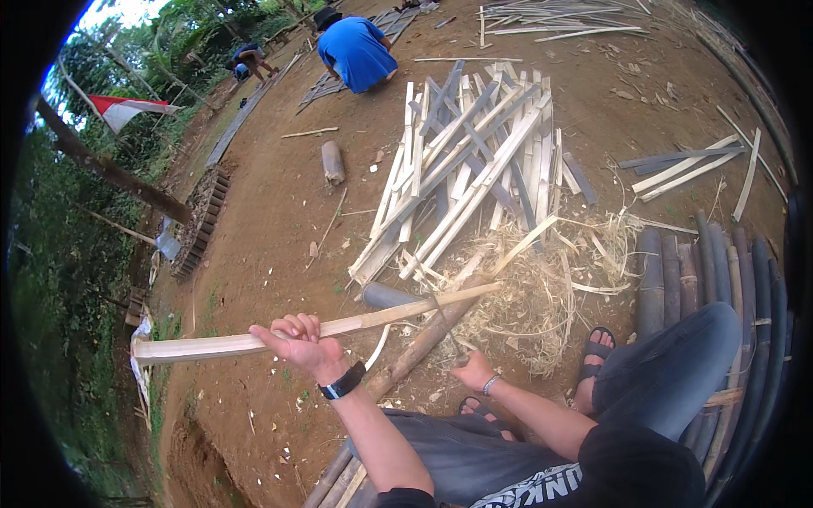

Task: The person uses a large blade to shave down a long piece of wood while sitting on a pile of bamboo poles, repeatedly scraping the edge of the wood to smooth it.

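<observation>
My left hand (298, 343) is closed around a long pale split-bamboo slat (199, 348), which slants up to the right across my front. Its far right end lies above a brown log (415, 354) on the ground. In my right hand (474, 372), low and close to my knees, is the handle of a knife (446, 326). The narrow blade points away from me, and its upper part meets the slat, seen nearly edge-on. A dark bamboo piece (389, 296) lies just behind the slat. Curly bamboo shavings (542, 313) are heaped beyond my right hand.
A big pile of slats (474, 161) lies ahead on bare soil. Dark bamboo poles (652, 275) form a seat at my right. More slats (690, 165) lie right of the pile. A person in blue (360, 52) crouches farther off; another (250, 59) bends beyond.
</observation>
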The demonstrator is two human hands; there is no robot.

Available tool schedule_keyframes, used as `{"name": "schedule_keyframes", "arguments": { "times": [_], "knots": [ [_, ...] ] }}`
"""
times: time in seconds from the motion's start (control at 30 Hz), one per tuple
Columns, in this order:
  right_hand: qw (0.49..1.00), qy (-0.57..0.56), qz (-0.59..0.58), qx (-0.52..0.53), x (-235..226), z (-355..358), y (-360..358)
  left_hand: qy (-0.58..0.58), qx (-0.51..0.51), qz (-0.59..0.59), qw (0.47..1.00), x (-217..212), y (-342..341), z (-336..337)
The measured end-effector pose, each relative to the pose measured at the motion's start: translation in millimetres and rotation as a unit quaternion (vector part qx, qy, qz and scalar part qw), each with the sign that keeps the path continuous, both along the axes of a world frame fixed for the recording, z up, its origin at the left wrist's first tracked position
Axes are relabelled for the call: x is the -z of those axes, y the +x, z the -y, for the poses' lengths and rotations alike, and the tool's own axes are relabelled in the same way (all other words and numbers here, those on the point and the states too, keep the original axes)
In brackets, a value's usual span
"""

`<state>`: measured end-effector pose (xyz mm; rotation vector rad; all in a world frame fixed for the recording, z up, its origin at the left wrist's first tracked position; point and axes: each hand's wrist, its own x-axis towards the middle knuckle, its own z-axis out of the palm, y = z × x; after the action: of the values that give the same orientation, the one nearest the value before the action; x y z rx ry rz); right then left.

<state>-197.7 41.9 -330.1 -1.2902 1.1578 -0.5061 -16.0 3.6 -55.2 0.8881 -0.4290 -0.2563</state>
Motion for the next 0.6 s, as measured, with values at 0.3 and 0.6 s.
{"name": "schedule_keyframes", "arguments": {
  "times": [0.3, 0.6],
  "knots": [
    [0.984, 0.015, -0.117, 0.132, 17, 91, -110, -0.026, 0.079, -0.005, 0.996, -69, -16, 24],
    [0.978, -0.21, 0.003, -0.017, -250, 120, -182, 0.073, 0.322, 0.074, 0.941, -273, -50, 86]
  ]
}}
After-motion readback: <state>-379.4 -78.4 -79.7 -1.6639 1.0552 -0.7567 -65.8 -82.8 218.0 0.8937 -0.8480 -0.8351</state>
